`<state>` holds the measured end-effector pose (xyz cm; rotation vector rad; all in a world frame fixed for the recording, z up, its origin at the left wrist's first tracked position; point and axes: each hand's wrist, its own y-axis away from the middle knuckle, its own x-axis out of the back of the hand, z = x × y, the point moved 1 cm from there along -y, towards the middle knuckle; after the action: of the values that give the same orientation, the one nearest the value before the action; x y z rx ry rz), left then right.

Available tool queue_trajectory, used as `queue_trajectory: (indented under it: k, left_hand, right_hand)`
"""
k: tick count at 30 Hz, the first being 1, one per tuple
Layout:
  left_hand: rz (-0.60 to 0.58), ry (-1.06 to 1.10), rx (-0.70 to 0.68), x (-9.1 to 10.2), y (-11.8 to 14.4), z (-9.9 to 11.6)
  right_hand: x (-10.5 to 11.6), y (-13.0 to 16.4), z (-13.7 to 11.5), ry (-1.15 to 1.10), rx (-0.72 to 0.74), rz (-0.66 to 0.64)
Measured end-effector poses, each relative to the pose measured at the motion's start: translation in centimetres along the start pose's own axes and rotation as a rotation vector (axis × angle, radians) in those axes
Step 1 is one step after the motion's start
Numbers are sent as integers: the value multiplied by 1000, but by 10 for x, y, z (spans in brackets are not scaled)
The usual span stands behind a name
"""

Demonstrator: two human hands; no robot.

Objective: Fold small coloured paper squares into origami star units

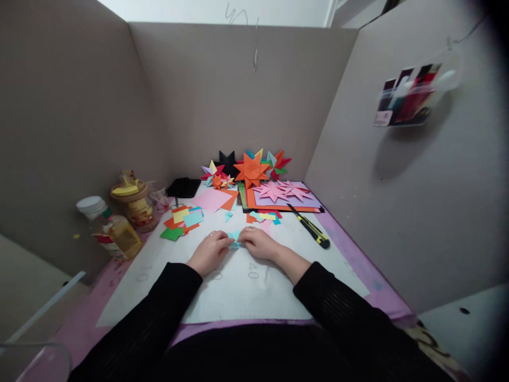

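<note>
We hold a small light-blue paper point(234, 235) at the middle of the white sheet point(246, 307), just on the near side of a little blue folded piece point(228, 216). Our left hand point(210, 251) pinches its left side and our right hand point(260, 244) its right, fingertips close together with only a narrow gap. Part of the paper shows between the fingers and toward the far side (they cover so much of it that we cannot tell where its long axis runs, or which way any tip points). To the left and farther off lie square papers point(193, 218) in a loose pile; to the right, the yellow-and-black cutter point(314, 232) slants from far left to near right. Beyond our hands, at the far edge, an orange star point(252, 170) leans among other folded stars.
</note>
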<state>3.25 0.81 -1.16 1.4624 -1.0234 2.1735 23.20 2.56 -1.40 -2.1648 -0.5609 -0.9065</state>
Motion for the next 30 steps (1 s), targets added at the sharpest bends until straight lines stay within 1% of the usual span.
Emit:
queue_trajectory:
  k: [1,3,6,9,12,14,18,21,25,28,30]
  left_hand:
    - [12,-4,-7,0,-2,0]
    - [26,-16,-29,0,-7,1]
    - [11,-45,-71,5,-10,2]
    - [-33,-53,-97,14,-7,-3]
    - [-115,32,-101,20,-2,-12]
    - [-149,120,-77,20,1,-17]
    - [-146,194,10,15,0,-19]
    - [-138,175,83,10,-3,-16]
    - [-139,126,170,6,-6,-13]
    - [-140,65,224,4,-8,-10]
    - [-141,21,248,4,-8,-8]
  right_hand:
    - [1,1,-1,4,16,-25]
    - [2,2,-1,21,3,-31]
    - [2,2,-1,43,-2,-45]
    - [-1,1,-6,56,99,-123]
    - [-3,1,-13,65,196,-191]
    - [-3,1,-16,76,222,-232]
    - [0,3,-15,95,211,-282]
    - [1,4,-12,110,213,-281]
    - [1,2,-11,145,247,-239]
    - [1,0,-11,141,283,-263]
    - [2,-1,-12,117,281,-267]
